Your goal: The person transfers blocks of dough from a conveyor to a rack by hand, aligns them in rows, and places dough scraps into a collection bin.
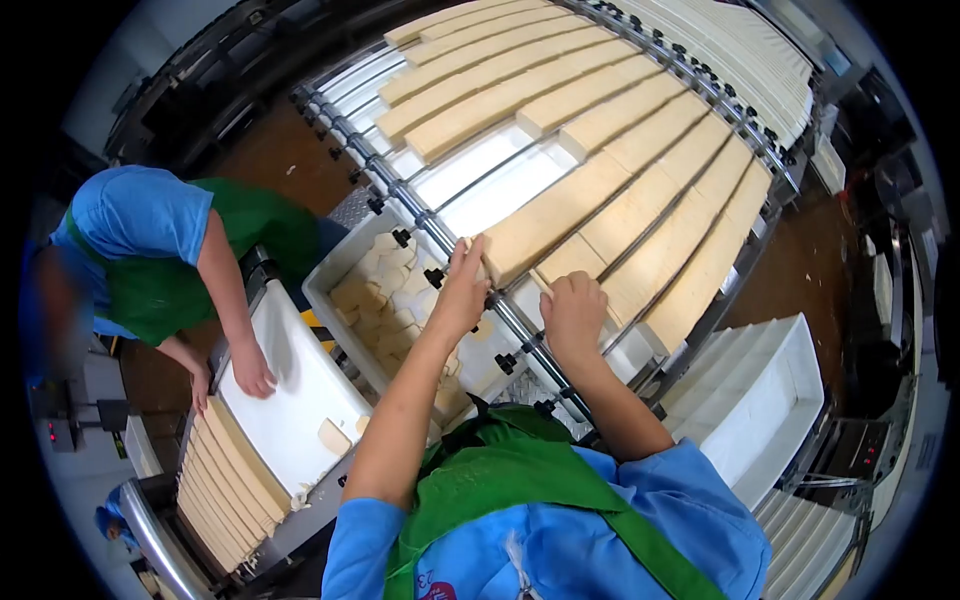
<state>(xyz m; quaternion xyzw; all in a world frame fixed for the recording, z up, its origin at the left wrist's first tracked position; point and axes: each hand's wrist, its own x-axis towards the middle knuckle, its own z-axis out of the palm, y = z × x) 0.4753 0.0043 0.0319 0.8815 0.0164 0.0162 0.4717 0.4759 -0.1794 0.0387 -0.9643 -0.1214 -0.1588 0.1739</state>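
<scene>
Long pale yellow blocks, cheese-like in look, lie in rows between thin metal rods on a white slatted table. My left hand point(463, 292) is at the near end of one long block point(555, 215), over the table's front rail, its fingers stretched against the block's end face. To the right, my right hand point(574, 318) has its fingers curled over the near end of a neighbouring block point(571, 262). The undersides of its fingertips are hidden. Black knobs point(434, 278) line the metal rail point(520, 325) beneath my forearms.
A white bin point(318, 290) of pale offcuts stands below the rail. On the left, a co-worker in a green apron point(165, 265) handles thin long slabs point(225, 480) beside a white board point(290, 370). Stacked white trays point(760, 400) stand at right.
</scene>
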